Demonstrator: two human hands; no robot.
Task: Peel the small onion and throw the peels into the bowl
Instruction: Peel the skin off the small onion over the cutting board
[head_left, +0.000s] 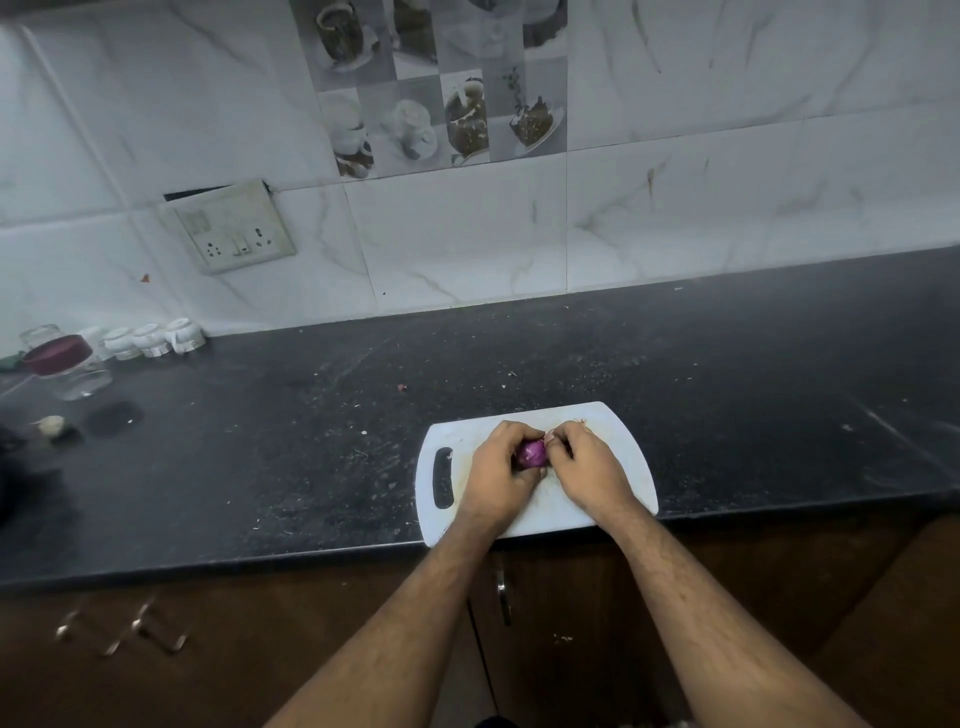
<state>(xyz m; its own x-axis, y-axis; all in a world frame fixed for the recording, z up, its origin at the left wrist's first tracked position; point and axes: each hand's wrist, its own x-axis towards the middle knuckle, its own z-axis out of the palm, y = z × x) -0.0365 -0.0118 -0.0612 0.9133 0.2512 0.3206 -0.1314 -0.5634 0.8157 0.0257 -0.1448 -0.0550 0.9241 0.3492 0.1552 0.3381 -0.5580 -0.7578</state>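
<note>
Most of the small purple onion is hidden: only a glossy patch shows between the two hands, which meet over the white plastic cutting board with a handle slot. The left hand is curled around the onion from the left, fingers closed on it. The right hand presses in from the right with its fingertips pinched at the onion's top end — whether they grip loose skin or the bulb itself is too small to make out. The hands cover the middle of the board, and its near edge overhangs the front of the black speckled stone countertop.

At the far left, against the white marble-patterned wall tiles, stands a clear glass jar with a dark red band; its contents cannot be told. Beside it is a row of small white cups, seemingly upside down. A small pale lump lies near the jar, blurred — it cannot be identified. A dark shape is cut off by the left frame edge.
</note>
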